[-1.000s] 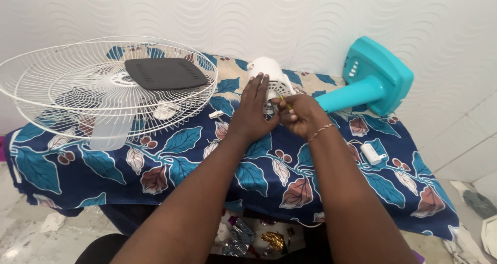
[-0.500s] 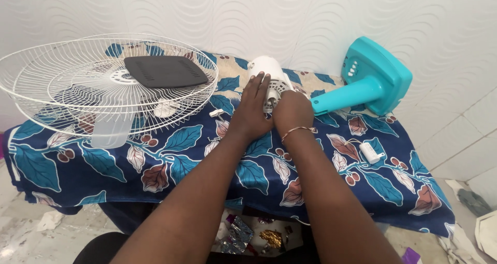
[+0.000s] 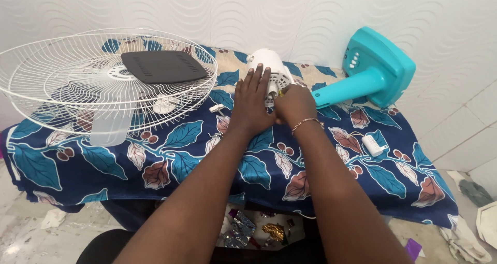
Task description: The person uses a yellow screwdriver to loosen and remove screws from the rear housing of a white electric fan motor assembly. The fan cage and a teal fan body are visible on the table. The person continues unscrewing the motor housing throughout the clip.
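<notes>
Foil wrappers (image 3: 243,230), crumpled, nearest, low beneath the table edge. Above them, blue leaf-patterned cloth (image 3: 171,155) draped over the table. Reached forward across it with both bare forearms.

Left hand (image 3: 252,101): lay open and flat, fingers straight and slightly spread, palm down against the near side of the white fan motor housing (image 3: 269,67), pressing rather than gripping.

Right hand (image 3: 295,104), thin bracelet (image 3: 304,123) at the wrist: had rolled over within the last second, from fingers turned up and visible to knuckles up, and closed in tight beside the left, touching it. Curled its fingers under against the front of the housing; could not tell whether anything small was pinched there, hidden by the hand's own back.

Judged from that turn: went from handling something in the open to working close against the motor's face, with the left still steadying.

Kept the housing in place, mid-table toward the back, just left of the turquoise fan stand (image 3: 375,69) lying on its side. Further left, white wire fan guard (image 3: 52,95) with a dark flat panel (image 3: 164,66) resting on top and a pale translucent blade (image 3: 108,132) beneath. To the right, small white part (image 3: 371,145) loose on the cloth
</notes>
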